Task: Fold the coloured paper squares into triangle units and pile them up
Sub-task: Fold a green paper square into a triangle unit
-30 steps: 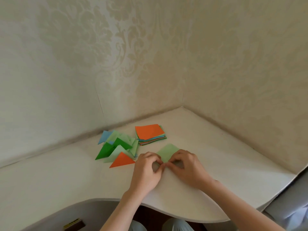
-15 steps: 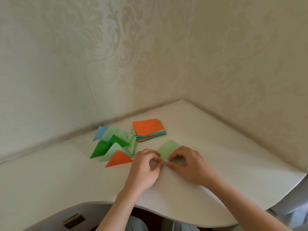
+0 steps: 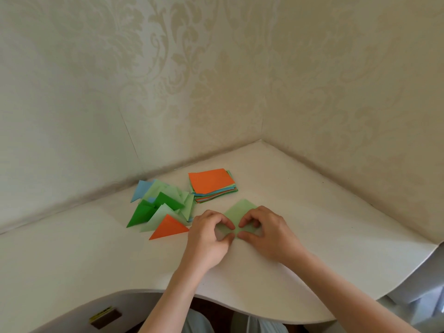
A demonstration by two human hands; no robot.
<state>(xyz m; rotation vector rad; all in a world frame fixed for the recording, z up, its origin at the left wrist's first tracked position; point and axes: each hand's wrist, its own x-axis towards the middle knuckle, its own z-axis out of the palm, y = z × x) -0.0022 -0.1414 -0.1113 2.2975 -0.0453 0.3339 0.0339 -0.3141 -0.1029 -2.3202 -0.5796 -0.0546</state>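
A light green paper square (image 3: 237, 209) lies on the white table (image 3: 336, 248) under both hands, its far corner pointing away. My left hand (image 3: 207, 239) and my right hand (image 3: 266, 233) meet over its near half, thumbs and forefingers curled and pinching the paper near the middle. To the left sits a loose pile of folded triangles (image 3: 163, 210) in dark green, light green and blue, with an orange triangle (image 3: 168, 228) in front. Behind the hands stands a stack of flat squares (image 3: 212, 185) with an orange sheet on top.
Patterned walls close the table's corner at the back and right. The table's curved front edge (image 3: 240, 306) runs just above my lap. A small dark block with a yellow-green label (image 3: 104, 317) shows at the bottom left.
The view has tilted a little. My fingertips have drawn slightly apart, showing more green paper between them. The pile and stack have not moved.
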